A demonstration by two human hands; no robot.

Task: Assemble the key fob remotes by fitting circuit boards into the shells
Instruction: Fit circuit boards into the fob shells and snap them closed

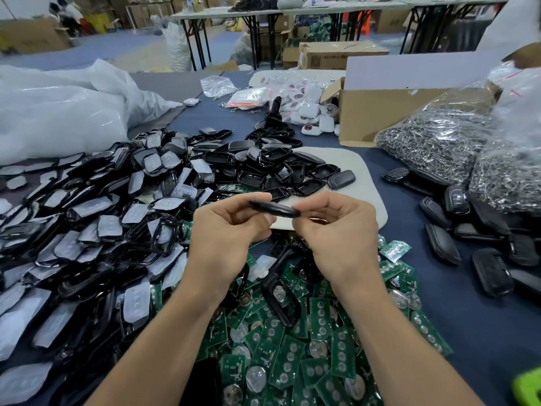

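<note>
Both hands hold one black key fob shell (275,208) edge-on above the table. My left hand (225,230) pinches its left end between thumb and fingers. My right hand (336,230) pinches its right end. Whether a board sits inside the shell is hidden. Below my forearms lies a heap of green circuit boards (292,347) with round coin cells. To the left spreads a pile of black shell halves with white rubber pads (87,230). Behind the hands is a pile of empty black shells (272,162).
Closed black fobs (474,230) lie at the right. Bags of metal key rings (439,136) and an open cardboard box (374,112) stand behind them. White plastic bags (58,112) fill the back left. A pale mat (371,186) lies under the shells.
</note>
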